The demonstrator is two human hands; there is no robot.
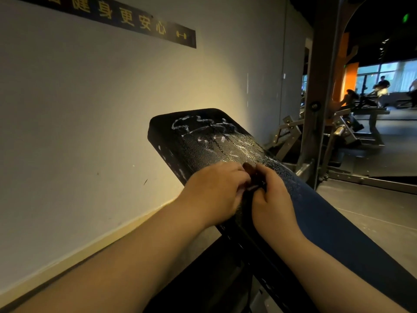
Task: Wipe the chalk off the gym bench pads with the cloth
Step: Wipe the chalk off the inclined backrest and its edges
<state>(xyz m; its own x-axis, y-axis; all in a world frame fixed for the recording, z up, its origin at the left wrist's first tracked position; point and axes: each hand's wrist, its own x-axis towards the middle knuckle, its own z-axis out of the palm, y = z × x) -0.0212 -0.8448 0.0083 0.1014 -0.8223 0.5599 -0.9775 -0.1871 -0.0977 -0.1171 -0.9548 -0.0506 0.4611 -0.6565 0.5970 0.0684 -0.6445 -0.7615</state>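
- At frame centre, a person's left grip (216,193) and right grip (274,199), fingers curled, pinch a small dark cloth (252,177) between them on the bench pad (327,222).
- Chalk smears (203,134) lie just beyond, toward upper centre, along the pad's long axis; both grips sit about equally near.

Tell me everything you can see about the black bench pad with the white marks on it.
The bench pad is a long black cushion with rounded corners and a pebbled, leather-like skin, tilted so its far end rises beside the wall. White chalk scribbles and smears cover its upper part, with flecks down the left side edge. Fine specks or droplets glisten on the surface. The left hand and right hand rest on its middle, pinching a small dark cloth between them.
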